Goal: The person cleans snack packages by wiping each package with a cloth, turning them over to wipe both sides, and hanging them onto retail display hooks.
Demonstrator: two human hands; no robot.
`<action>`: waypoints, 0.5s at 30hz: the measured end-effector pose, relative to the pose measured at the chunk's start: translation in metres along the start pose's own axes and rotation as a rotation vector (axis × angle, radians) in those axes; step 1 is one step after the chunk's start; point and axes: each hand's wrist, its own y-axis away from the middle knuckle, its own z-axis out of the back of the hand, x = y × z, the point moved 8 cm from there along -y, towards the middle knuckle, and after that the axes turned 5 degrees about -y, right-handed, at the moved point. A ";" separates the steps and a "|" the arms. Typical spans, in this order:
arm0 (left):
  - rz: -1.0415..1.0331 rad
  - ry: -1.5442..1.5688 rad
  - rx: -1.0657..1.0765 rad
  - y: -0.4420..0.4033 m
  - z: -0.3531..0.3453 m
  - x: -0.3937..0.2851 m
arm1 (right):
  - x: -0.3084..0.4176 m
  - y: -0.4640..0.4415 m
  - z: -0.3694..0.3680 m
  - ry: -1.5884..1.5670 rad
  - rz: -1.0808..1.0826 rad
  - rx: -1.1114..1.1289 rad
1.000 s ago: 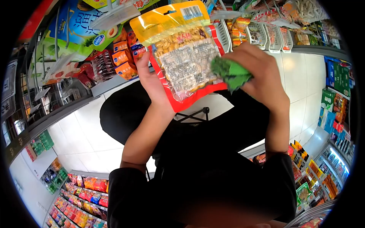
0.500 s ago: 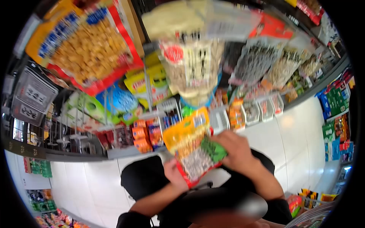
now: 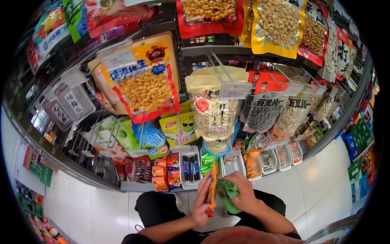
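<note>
My left hand [image 3: 202, 200] is closed on a snack bag [image 3: 213, 189], held upright and seen nearly edge-on, with its orange and red edge showing. Just to its right, my right hand [image 3: 245, 194] grips a crumpled green cloth [image 3: 228, 193], which is close against the bag; whether they touch is hard to tell. Above both hands hangs a cream bag [image 3: 215, 110] on a rack hook. To the upper left hangs a yellow and red bag of peanuts [image 3: 146, 89].
White baskets [image 3: 233, 163] and orange packets [image 3: 159, 175] line the bottom shelf just beyond my hands. More bags [image 3: 278, 24] hang from hooks above. My bent knees [image 3: 156, 209] are over the tiled floor [image 3: 107, 203].
The view has tilted up to the rack. My left hand has turned the bag from its printed face to edge-on, and my right hand with the cloth has moved to the bag's side.
</note>
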 end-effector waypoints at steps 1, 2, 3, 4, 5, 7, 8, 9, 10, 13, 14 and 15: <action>-0.035 -0.130 0.080 -0.008 -0.006 -0.014 | 0.004 -0.001 0.006 0.040 -0.001 0.004; -0.030 -0.146 0.087 -0.013 -0.007 -0.014 | 0.004 -0.003 0.012 -0.036 0.003 -0.037; -0.023 -0.163 0.094 -0.016 -0.007 -0.012 | 0.002 -0.003 0.014 -0.113 0.004 -0.078; -0.012 -0.178 0.101 -0.019 -0.009 -0.012 | -0.001 -0.002 0.017 -0.190 -0.001 -0.120; -0.024 -0.184 0.058 -0.025 -0.008 -0.016 | -0.003 -0.004 0.018 -0.258 0.021 -0.100; -0.044 -0.191 -0.025 -0.042 -0.008 -0.025 | -0.024 0.006 0.018 -0.461 -0.260 -0.098; -0.065 -0.420 0.005 -0.050 -0.009 -0.033 | -0.034 0.015 0.014 -0.564 -0.403 -0.106; -0.089 -0.650 0.038 -0.059 -0.008 -0.042 | -0.039 0.017 0.013 -0.586 -0.264 -0.115; -0.106 -0.881 0.066 -0.067 -0.009 -0.050 | -0.056 0.020 0.011 -0.697 -0.316 -0.179; -0.134 -0.930 0.129 -0.097 -0.021 -0.069 | -0.069 0.021 0.004 -1.142 -0.557 -0.355; -0.142 -0.883 0.150 -0.105 -0.025 -0.072 | -0.070 0.017 0.004 -1.193 -0.590 -0.361; -0.076 -0.742 0.213 -0.118 -0.032 -0.077 | -0.075 0.017 0.000 -1.281 -0.626 -0.322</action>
